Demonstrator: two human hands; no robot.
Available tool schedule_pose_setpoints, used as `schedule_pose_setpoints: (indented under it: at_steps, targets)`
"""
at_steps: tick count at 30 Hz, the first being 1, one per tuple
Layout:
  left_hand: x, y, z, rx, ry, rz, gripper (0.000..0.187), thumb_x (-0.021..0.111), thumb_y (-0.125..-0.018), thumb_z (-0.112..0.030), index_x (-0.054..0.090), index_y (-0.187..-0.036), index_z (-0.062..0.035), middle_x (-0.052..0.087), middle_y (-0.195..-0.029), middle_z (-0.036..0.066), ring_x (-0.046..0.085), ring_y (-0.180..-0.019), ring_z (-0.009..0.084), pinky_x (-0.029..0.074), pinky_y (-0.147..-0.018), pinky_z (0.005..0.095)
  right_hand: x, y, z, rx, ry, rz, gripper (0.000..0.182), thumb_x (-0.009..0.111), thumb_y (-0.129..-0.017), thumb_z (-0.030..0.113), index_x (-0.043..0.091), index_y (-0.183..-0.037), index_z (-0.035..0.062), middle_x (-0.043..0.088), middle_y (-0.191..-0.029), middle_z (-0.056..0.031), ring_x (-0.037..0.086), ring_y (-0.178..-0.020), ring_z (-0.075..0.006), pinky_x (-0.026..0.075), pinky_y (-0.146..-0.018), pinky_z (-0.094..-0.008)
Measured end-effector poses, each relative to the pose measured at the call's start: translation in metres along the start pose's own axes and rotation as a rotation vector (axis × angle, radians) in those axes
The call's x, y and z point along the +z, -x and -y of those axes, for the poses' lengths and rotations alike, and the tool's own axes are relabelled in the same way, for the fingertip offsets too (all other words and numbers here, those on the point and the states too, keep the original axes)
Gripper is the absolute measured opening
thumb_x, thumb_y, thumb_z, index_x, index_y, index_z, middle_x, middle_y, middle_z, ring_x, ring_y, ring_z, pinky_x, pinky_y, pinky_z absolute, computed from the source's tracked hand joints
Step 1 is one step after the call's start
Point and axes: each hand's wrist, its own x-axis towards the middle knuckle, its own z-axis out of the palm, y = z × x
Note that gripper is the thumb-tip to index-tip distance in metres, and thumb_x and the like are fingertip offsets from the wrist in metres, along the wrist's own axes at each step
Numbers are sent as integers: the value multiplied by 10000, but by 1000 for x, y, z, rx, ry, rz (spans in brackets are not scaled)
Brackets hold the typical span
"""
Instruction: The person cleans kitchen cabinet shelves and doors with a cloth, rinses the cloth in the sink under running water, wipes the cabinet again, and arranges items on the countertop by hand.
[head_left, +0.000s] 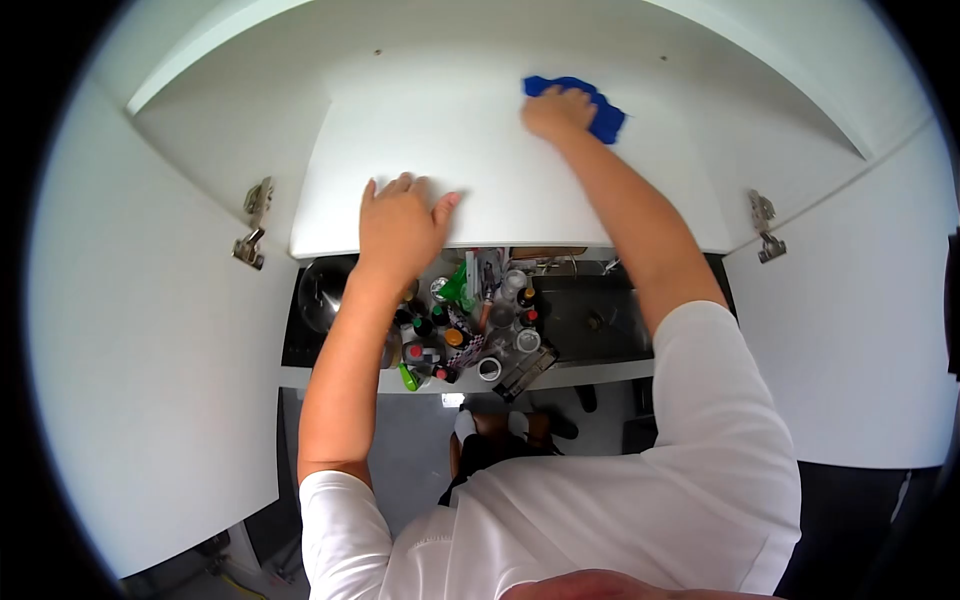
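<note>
My right hand (558, 112) presses a blue cloth (607, 120) onto the white cabinet shelf (470, 140), toward its back right. The cloth is crumpled and sticks out past my fingers on the far and right sides. My left hand (402, 222) rests on the same shelf near its front edge, left of the middle. Its fingers point inward and the thumb is spread to the right, with nothing held.
Cabinet doors (130, 350) with metal hinges (258, 222) stand open on both sides. Below lies a counter crowded with several bottles (455, 338) and jars, a dark sink (590, 320) at right and a shiny pot (325, 293) at left.
</note>
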Motion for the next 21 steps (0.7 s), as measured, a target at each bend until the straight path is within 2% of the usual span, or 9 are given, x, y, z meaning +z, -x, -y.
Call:
schedule_pose_setpoints:
  at_steps: [3, 4, 5, 9, 11, 15, 17, 18, 21]
  targets:
    - [-9, 28, 9, 116, 6, -172, 431, 641, -998, -334, 710, -1172, 55, 655, -1303, 309, 619, -1241, 441, 397, -1141, 573, 26, 33, 110, -131, -43, 0, 753, 481, -981, 418, 348, -1610, 26, 257, -1678, -267, 198, -1568, -439, 100, -1262, -568]
    - [-18, 40, 8, 115, 79, -181, 380, 712, -941, -234, 702, -1190, 53, 657, -1310, 282, 605, -1249, 450, 407, -1139, 564, 33, 43, 140, -245, -58, 25, 737, 481, -990, 429, 374, -1593, 19, 273, -1670, -264, 216, -1557, -444, 112, -1257, -572]
    - [-26, 52, 8, 85, 73, -167, 380, 712, -941, -234, 702, -1190, 53, 657, -1310, 282, 605, -1249, 450, 407, -1139, 564, 40, 51, 167, -359, -75, 57, 723, 482, -999, 439, 401, -1576, 11, 288, -1663, -260, 235, -1547, -450, 125, -1253, -576]
    - [-37, 96, 20, 163, 276, -154, 305, 777, -857, -117, 725, -1125, 19, 692, -1247, 213, 648, -1193, 394, 465, -1111, 517, 66, 58, 249, -803, -144, 108, 607, 442, -1050, 447, 495, -1531, 80, 387, -1611, -223, 314, -1515, -393, 202, -1241, -535]
    - [-39, 116, 29, 151, 264, -133, 295, 782, -855, -117, 729, -1114, 12, 695, -1240, 209, 657, -1173, 384, 478, -1101, 509, 69, 59, 272, -876, 0, 130, 642, 423, -1064, 496, 426, -1594, 134, 353, -1653, -190, 305, -1541, -370, 231, -1254, -512]
    - [-40, 138, 47, 82, 268, -109, 287, 784, -856, -119, 734, -1110, 6, 700, -1233, 203, 662, -1159, 380, 489, -1092, 501, 92, 65, 273, -944, 18, 42, 629, 429, -1066, 481, 451, -1579, 118, 379, -1633, -209, 340, -1523, -364, 267, -1241, -491]
    - [-42, 142, 45, 60, 285, -130, 292, 786, -860, -125, 733, -1116, 5, 704, -1228, 197, 666, -1149, 379, 495, -1084, 497, 92, 95, 258, -1066, -15, 41, 620, 449, -1050, 476, 494, -1545, 105, 424, -1596, -218, 365, -1501, -375, 270, -1228, -511]
    - [-44, 143, 42, 58, 284, -128, 288, 780, -871, -135, 733, -1117, 8, 710, -1217, 197, 670, -1141, 383, 503, -1069, 486, 82, 116, 246, -1142, 3, 33, 603, 435, -1068, 460, 496, -1532, 79, 450, -1566, -250, 418, -1464, -401, 332, -1202, -503]
    - [-43, 143, 28, 85, 301, -147, 271, 771, -861, -131, 728, -1079, 24, 718, -1162, 215, 678, -1102, 390, 505, -1042, 485, 65, 171, 204, -1392, -71, 109, 564, 435, -1080, 423, 493, -1523, 79, 450, -1567, -244, 405, -1465, -419, 306, -1214, -521]
